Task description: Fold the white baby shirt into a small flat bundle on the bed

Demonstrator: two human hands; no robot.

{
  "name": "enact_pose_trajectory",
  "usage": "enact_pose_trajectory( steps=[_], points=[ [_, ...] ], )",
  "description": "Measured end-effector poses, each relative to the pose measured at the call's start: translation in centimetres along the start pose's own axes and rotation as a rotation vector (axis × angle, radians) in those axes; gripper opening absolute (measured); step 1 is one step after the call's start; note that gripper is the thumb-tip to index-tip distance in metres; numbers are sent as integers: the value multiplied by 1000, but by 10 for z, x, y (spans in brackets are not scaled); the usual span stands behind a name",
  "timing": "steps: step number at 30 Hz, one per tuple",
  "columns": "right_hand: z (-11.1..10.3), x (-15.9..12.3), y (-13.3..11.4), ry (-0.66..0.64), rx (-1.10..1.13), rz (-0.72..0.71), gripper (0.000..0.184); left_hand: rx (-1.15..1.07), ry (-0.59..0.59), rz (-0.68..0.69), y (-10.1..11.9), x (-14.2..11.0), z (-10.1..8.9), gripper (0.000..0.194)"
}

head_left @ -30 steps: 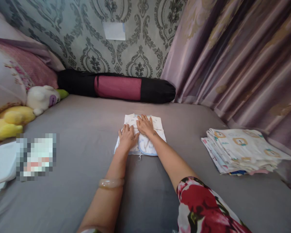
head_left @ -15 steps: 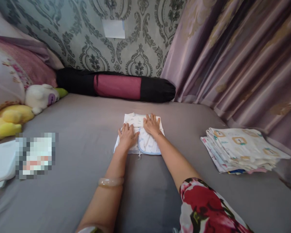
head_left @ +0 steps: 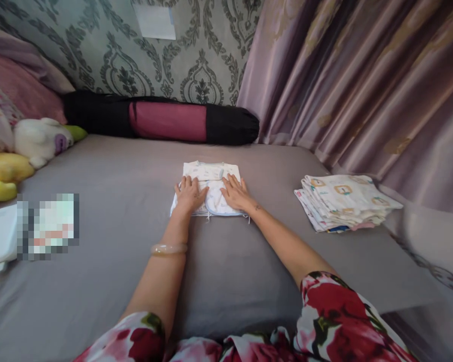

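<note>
A small white baby garment (head_left: 211,171) with blue edging and a faint print lies folded on the grey bed sheet. Its upper part is folded over, and thin ties show at its near edge. My left hand (head_left: 190,194) rests flat on the garment's left side with fingers spread. On the right side of the cloth lies my right hand (head_left: 237,193), also flat, fingers stretched away from me. Neither hand grips anything. The hands cover parts of both sides of the garment.
A stack of folded printed cloths (head_left: 343,201) sits to the right. Along the wall lies a long black and maroon bolster-shaped bag (head_left: 168,120). Plush toys (head_left: 38,141) and a white device with a cable (head_left: 0,236) are at the left, beside a blurred-out item (head_left: 55,226).
My right hand has slid from the garment's upper fold down toward its right side. My left hand stays flat on the left side. The whole view has shifted somewhat.
</note>
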State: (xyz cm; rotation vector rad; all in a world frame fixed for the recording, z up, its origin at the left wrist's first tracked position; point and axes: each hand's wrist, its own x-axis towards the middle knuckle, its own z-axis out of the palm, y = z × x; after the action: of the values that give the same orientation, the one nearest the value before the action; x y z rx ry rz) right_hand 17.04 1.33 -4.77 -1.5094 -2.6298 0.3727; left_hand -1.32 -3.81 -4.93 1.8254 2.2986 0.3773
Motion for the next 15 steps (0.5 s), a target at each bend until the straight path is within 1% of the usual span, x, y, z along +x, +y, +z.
enact_pose_trajectory(
  steps=[4,7,10,12,15],
  points=[
    [5,-36,-12,-21,-29,-63,58,37,36,27,-2,-3,1,65],
    [3,-56,-22,-53,7,-106,57,64,66,42,-3,-4,4,65],
    [3,-76,-30,-66,29,-147,56,76,72,51,-4,-4,6,66],
    [3,-88,-35,-79,40,-170,57,79,50,51,-5,-2,6,68],
    [2,-105,-41,-109,74,-188,60,91,-20,44,-5,3,1,69]
  ],
)
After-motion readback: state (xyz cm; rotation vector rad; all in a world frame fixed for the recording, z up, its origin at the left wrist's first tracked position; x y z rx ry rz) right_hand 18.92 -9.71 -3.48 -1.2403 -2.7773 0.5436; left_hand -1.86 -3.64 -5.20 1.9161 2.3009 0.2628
